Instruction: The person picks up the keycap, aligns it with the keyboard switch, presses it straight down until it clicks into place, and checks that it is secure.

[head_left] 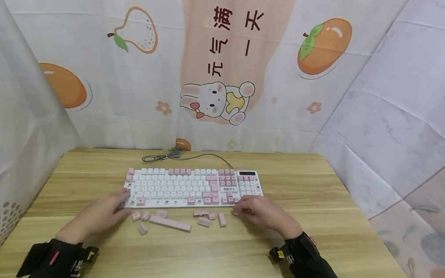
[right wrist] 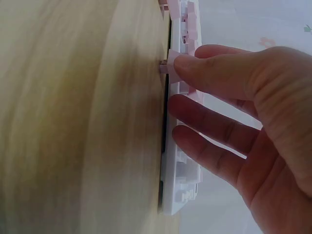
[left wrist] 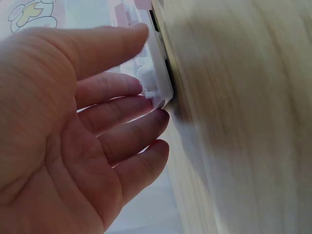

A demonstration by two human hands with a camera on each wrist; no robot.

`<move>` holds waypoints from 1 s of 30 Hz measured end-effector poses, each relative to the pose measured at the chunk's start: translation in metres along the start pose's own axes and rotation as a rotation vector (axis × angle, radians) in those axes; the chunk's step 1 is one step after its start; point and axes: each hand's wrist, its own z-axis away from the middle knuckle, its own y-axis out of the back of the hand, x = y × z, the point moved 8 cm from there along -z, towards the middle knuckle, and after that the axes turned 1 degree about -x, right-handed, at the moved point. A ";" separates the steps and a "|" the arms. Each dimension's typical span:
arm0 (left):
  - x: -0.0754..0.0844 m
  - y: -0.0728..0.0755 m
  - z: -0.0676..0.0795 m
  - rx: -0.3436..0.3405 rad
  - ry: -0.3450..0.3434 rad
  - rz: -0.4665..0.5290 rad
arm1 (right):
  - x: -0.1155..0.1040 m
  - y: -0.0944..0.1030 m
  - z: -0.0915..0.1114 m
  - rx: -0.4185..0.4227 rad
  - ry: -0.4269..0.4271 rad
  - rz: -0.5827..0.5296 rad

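Observation:
A white and pink keyboard [head_left: 176,186] lies on the wooden table, some of its key positions bare of caps. At its left end is my left hand [head_left: 102,211], fingers loosely bent and fingertips right at the corner. In the left wrist view, the thumb of that hand [left wrist: 73,107] reaches over the front edge, apart from the fingers. By the front edge near the number pad, my right hand [head_left: 265,211] pinches a pink keycap [right wrist: 171,66], whose stem side faces the table's near side. The other fingers of this hand [right wrist: 258,126] lie along the keyboard edge.
Several loose pink keycaps [head_left: 204,221] are scattered in front of the keyboard, along with a long pink spacebar cap [head_left: 170,223]. Behind it lies a coiled grey cable [head_left: 161,157]. A printed curtain [head_left: 140,83] hangs at the back and sides.

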 end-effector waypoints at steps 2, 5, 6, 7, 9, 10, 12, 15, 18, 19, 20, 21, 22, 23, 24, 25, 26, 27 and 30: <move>-0.001 -0.001 0.000 -0.003 0.006 0.001 | 0.001 -0.001 0.001 -0.008 -0.005 -0.004; -0.002 -0.002 -0.001 -0.006 0.012 -0.008 | 0.001 -0.003 0.002 -0.021 -0.018 -0.012; -0.003 -0.003 -0.002 -0.007 0.014 -0.016 | 0.002 -0.003 0.002 -0.024 -0.022 -0.014; -0.004 -0.004 -0.002 -0.009 0.017 -0.025 | 0.002 -0.003 0.003 -0.026 -0.025 -0.015; -0.005 -0.005 -0.003 -0.008 0.023 -0.038 | 0.003 -0.004 0.003 -0.029 -0.029 -0.021; -0.006 -0.005 -0.003 -0.007 0.028 -0.044 | 0.003 -0.005 0.003 -0.031 -0.031 -0.023; -0.006 -0.005 -0.004 0.008 0.021 -0.058 | 0.004 -0.006 0.003 -0.036 -0.035 -0.031; -0.004 -0.003 -0.004 0.041 -0.003 -0.080 | 0.005 -0.007 0.002 -0.045 -0.036 -0.048; -0.001 -0.002 -0.005 0.067 -0.026 -0.104 | 0.004 -0.008 0.002 -0.051 -0.028 -0.058; 0.000 -0.002 -0.005 0.070 -0.026 -0.109 | 0.004 -0.009 0.002 -0.052 -0.025 -0.061; 0.000 -0.002 -0.006 0.072 -0.024 -0.112 | 0.004 -0.009 0.002 -0.052 -0.022 -0.060; 0.000 -0.002 -0.005 0.071 -0.020 -0.116 | 0.004 -0.009 0.002 -0.052 -0.020 -0.058; 0.000 -0.002 -0.005 0.070 -0.015 -0.120 | 0.004 -0.009 0.002 -0.051 -0.017 -0.057; 0.000 -0.002 -0.005 0.068 -0.012 -0.127 | 0.004 -0.009 0.002 -0.052 -0.017 -0.054; -0.001 -0.003 -0.005 0.067 -0.008 -0.132 | 0.004 -0.009 0.002 -0.053 -0.018 -0.050; -0.001 -0.003 -0.005 0.068 -0.006 -0.137 | 0.004 -0.010 0.002 -0.055 -0.019 -0.047; -0.001 -0.003 -0.005 0.070 -0.005 -0.144 | 0.004 -0.010 0.002 -0.056 -0.016 -0.044; -0.001 -0.003 -0.005 0.073 -0.006 -0.149 | 0.004 -0.010 0.002 -0.057 -0.014 -0.041; 0.000 -0.001 -0.004 0.087 -0.012 -0.161 | 0.002 -0.010 0.002 -0.056 -0.004 -0.035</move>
